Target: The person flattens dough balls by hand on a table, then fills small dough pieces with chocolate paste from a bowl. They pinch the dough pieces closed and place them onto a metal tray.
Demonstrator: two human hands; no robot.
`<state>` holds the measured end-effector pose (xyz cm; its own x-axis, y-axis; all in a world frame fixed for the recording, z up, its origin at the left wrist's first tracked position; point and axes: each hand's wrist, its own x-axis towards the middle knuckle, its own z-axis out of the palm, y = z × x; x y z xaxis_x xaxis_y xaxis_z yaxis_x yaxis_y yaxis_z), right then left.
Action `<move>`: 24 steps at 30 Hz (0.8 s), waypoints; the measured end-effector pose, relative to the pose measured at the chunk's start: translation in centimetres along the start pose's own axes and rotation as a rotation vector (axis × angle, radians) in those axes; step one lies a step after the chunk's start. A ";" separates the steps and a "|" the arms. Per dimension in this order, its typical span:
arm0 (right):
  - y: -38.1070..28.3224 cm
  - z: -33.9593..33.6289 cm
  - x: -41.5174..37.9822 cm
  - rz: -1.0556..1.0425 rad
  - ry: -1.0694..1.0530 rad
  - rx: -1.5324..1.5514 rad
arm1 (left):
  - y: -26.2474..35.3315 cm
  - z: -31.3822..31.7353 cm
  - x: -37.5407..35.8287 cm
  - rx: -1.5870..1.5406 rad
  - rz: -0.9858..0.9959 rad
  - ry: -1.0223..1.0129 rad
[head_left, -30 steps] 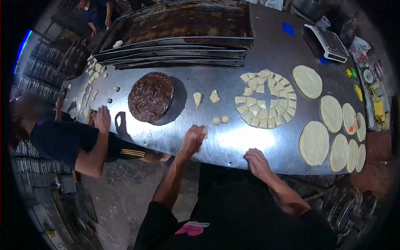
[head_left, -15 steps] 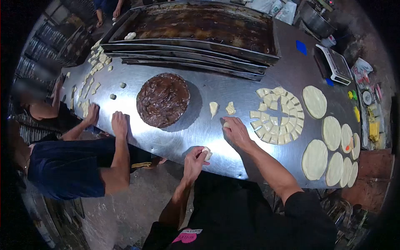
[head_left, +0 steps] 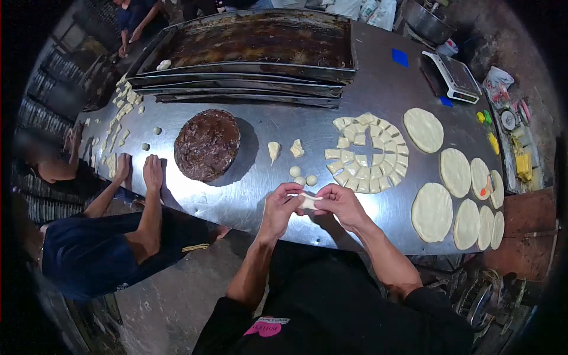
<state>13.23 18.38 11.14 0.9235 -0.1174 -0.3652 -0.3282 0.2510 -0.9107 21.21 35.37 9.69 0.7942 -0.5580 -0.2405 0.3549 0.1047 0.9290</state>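
Observation:
Between my left hand (head_left: 279,212) and my right hand (head_left: 343,206), a small piece of dough (head_left: 309,202) is pinched and stretched flat over the table's front edge. Both sets of fingers are closed on its ends. Just beyond the fingers lie three dough balls, one of them a pale dough ball (head_left: 295,171). Two loose dough pieces, including a pointed dough piece (head_left: 273,150), rest farther back. To the right sits a round of dough cut into many small pieces (head_left: 387,155), with a gap at its middle. A dark brown mound of glossy paste (head_left: 207,145) stands to the left.
Stacked blackened baking trays (head_left: 248,74) fill the back of the metal table (head_left: 260,195). Several flat dough discs (head_left: 432,213) lie at the right, below a white scale (head_left: 452,77). At the left, a co-worker's forearms (head_left: 152,201) rest near scattered dough bits (head_left: 121,109).
My right hand has left the dough ball on the table and come to my left hand. Both now stretch one dough piece. Three balls show on the table. The view has shifted right.

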 end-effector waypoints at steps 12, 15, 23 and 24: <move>1.3 10.0 5.6 0.064 0.105 0.765 | -4.1 -3.1 -3.0 0.591 0.266 0.335; 1.4 12.9 10.8 -0.124 -0.006 0.016 | -1.2 -5.8 -4.8 0.642 0.311 0.443; -0.7 20.0 20.7 -1.172 -0.330 -1.089 | -1.2 -14.7 -7.5 0.432 0.139 0.569; -0.7 20.4 21.0 -1.196 -0.404 -1.153 | -1.4 -15.3 -7.7 0.486 0.126 0.585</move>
<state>36.91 35.29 8.05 0.6712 0.5681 0.4762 0.7367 -0.5825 -0.3435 22.12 52.12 5.98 0.9938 -0.0261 -0.1083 0.0949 -0.3105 0.9458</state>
